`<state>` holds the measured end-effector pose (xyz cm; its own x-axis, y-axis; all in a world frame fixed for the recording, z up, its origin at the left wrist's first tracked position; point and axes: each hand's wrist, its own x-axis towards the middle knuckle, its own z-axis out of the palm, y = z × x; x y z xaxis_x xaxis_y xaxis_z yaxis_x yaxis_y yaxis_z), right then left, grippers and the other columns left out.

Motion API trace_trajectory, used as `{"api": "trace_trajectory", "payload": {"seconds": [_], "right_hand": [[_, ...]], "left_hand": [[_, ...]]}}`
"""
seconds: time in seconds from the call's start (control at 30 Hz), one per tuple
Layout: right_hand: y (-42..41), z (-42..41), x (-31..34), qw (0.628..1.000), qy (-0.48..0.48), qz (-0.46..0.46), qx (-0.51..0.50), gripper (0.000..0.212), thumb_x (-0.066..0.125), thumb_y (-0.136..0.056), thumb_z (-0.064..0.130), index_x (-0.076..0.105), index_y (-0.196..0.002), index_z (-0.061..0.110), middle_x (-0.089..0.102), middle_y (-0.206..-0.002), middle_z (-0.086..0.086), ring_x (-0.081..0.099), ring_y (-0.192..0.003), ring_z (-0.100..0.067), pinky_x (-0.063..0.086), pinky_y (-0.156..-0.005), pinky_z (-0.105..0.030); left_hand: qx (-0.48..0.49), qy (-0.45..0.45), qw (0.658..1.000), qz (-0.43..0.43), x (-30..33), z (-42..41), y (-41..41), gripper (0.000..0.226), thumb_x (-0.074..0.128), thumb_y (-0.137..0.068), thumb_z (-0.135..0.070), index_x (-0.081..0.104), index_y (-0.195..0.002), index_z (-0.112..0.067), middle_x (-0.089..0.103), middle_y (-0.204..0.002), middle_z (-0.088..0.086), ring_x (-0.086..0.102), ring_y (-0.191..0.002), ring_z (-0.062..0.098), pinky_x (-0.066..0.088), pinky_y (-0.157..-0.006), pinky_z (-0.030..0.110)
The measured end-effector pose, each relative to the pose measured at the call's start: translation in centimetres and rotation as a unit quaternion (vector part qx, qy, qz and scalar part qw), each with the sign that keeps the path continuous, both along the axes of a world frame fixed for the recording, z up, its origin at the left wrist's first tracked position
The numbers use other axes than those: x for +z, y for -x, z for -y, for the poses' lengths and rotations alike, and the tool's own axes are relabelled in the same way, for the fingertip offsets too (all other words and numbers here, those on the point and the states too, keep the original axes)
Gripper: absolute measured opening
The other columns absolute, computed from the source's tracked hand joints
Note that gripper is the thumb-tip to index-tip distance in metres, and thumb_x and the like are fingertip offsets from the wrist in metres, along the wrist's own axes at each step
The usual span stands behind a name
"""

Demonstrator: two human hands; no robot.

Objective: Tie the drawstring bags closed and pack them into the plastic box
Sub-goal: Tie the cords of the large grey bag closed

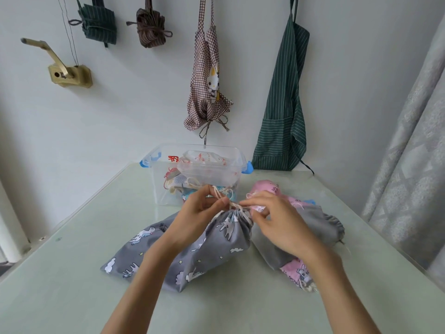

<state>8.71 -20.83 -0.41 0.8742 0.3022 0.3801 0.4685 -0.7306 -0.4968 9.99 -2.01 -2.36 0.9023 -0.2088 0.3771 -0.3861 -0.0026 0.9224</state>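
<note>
Grey bag [192, 247] lies under both wrists — left hand [192, 213] and right hand [277, 220] pinch its drawstring [234, 206].

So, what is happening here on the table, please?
A person is tying the cream drawstring of a grey unicorn-print bag on the green table. The left hand and right hand both pinch the cord at the gathered mouth. Pink and grey bags wait on the right. The clear plastic box behind already holds several bags.
</note>
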Motion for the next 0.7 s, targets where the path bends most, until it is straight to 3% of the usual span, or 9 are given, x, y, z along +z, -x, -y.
{"api": "trace_trajectory", "payload": {"seconds": [0.1, 0.23, 0.33, 0.47, 0.53, 0.6, 0.7], "right_hand": [[0.0, -0.3, -1.0, 0.999, 0.025, 0.009, -0.045, 0.016, 0.062, -0.086, 0.028, 0.068, -0.095, 0.039, 0.06, -0.09, 0.024, 0.058, -0.068, 0.003, 0.048, -0.069, -0.027], [-0.6, -0.9, -1.5, 0.991, -0.127, -0.021, -0.03, 0.016, 0.061, -0.088, 0.017, 0.067, -0.088, 0.031, 0.071, -0.087, 0.012, 0.068, -0.067, -0.007, 0.056, -0.072, -0.04], [-1.0, -0.4, -1.3, 0.976, -0.18, 0.07, -0.098, 0.009, 0.069, -0.084, 0.016, 0.075, -0.09, 0.019, 0.074, -0.079, 0.005, 0.069, -0.069, -0.008, 0.058, -0.069, -0.04], [-0.7, 0.5, -0.8, 0.969, -0.12, 0.148, -0.156, 0.008, 0.073, -0.08, 0.021, 0.076, -0.087, 0.021, 0.075, -0.074, 0.003, 0.067, -0.065, -0.009, 0.056, -0.063, -0.034], [-0.7, 0.5, -1.0, 0.975, -0.102, 0.126, -0.153, 0.007, 0.072, -0.081, 0.019, 0.076, -0.086, 0.019, 0.075, -0.077, 0.002, 0.067, -0.067, -0.011, 0.055, -0.064, -0.034], [-0.6, 0.1, -1.0, 0.982, -0.125, 0.063, -0.129, 0.006, 0.069, -0.083, 0.016, 0.075, -0.084, 0.018, 0.074, -0.077, 0.001, 0.067, -0.065, -0.013, 0.055, -0.063, -0.032], [-0.3, -0.7, -0.2, 0.949, -0.297, -0.095, -0.034, 0.009, 0.062, -0.088, 0.012, 0.066, -0.08, 0.014, 0.069, -0.07, -0.003, 0.058, -0.045, -0.009, 0.045, -0.045, -0.019]], "left_hand": [[-0.001, 0.009, 1.0, -0.013, -0.1, 0.1, 0.2, 0.022, 0.053, -0.093, -0.008, 0.052, -0.098, 0.014, 0.075, -0.083, 0.005, 0.07, -0.084, 0.014, 0.055, -0.08, 0.025], [0.028, 0.033, 0.999, -0.018, 0.2, 0.1, 0.2, 0.027, 0.061, -0.085, -0.022, 0.058, -0.088, 0.005, 0.074, -0.083, 0.012, 0.068, -0.083, 0.02, 0.051, -0.079, 0.028], [0.092, 0.033, 0.995, 0.009, 0.2, -0.1, 0.1, 0.019, 0.072, -0.075, -0.024, 0.069, -0.069, -0.007, 0.075, -0.078, 0.006, 0.069, -0.077, 0.011, 0.053, -0.075, 0.021], [0.141, 0.013, 0.99, -0.008, 0.2, -0.1, 0.1, 0.021, 0.072, -0.081, -0.022, 0.074, -0.068, -0.006, 0.073, -0.067, 0.005, 0.058, -0.06, 0.003, 0.047, -0.059, 0.017], [0.166, -0.003, 0.986, -0.033, 0.0, -0.2, 0.0, 0.024, 0.072, -0.081, -0.022, 0.073, -0.07, -0.001, 0.072, -0.066, 0.01, 0.055, -0.059, 0.006, 0.044, -0.059, 0.019], [0.178, -0.002, 0.982, -0.066, 0.0, -0.5, 0.1, 0.022, 0.072, -0.082, -0.02, 0.074, -0.069, -0.003, 0.069, -0.06, 0.003, 0.053, -0.056, 0.004, 0.043, -0.056, 0.017], [0.143, 0.018, 0.983, -0.117, 0.3, -1.1, 0.3, 0.019, 0.068, -0.086, -0.023, 0.077, -0.071, -0.015, 0.073, -0.068, 0.002, 0.06, -0.061, 0.004, 0.047, -0.058, 0.013]]}}
